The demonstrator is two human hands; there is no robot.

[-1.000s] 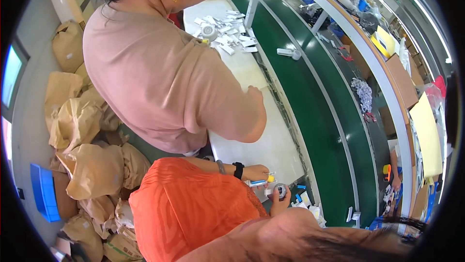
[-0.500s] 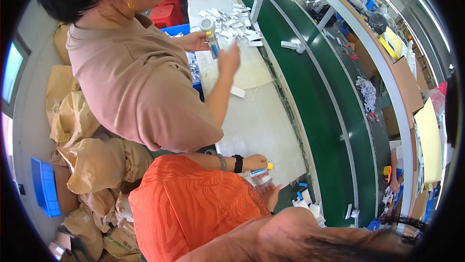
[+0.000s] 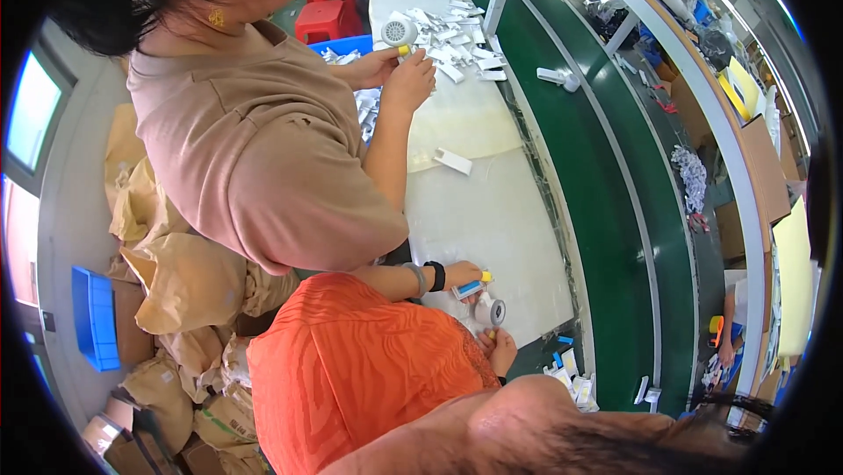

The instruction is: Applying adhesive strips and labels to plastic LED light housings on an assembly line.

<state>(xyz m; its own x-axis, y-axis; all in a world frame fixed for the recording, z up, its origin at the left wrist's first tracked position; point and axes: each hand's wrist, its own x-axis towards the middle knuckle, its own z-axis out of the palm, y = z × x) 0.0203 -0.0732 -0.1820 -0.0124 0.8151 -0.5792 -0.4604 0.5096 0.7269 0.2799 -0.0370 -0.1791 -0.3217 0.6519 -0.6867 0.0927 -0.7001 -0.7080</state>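
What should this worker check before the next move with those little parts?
1. Left hand has a grip on the blue and white piece: ok.
2. Right hand holds the round white part: ok, as far as it shows.
3. The two pieces line up with each other: cannot tell, too small.
4. Bare white tabletop just beyond the hands: ok.
5. Co-worker's hand is apart from this spot: ok, it is further up the table, by the pile of white pieces.
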